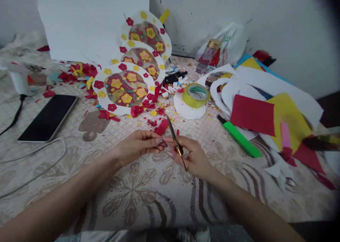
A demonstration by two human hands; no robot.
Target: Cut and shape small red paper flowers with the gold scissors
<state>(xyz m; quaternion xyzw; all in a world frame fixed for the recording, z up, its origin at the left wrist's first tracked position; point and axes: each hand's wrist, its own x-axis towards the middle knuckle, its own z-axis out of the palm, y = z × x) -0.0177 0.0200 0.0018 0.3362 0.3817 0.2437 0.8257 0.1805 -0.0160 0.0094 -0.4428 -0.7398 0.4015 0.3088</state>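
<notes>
My left hand [140, 144] is closed in a pinch, its thumb and fingertips pressed together. Whatever lies between them is too small to make out. Fingers of my right hand [193, 157] wrap round slim scissors [174, 137], seen edge-on, with the dark blade pointing up and away. The right forefinger meets the left fingertips. Just beyond the left fingers shows a red paper strip [162, 127]; I cannot tell if it is touched. Farther back lean white oval paper frames [99, 98] with red and yellow paper flowers.
Paper scraps litter the patterned cloth. A yellow tape roll [187, 99] sits on white paper. To the right lie a green marker [243, 139], red paper [253, 114] and yellow paper [288, 109]. At left are a phone [49, 118], cable [62, 157] and white glue gun [18, 79].
</notes>
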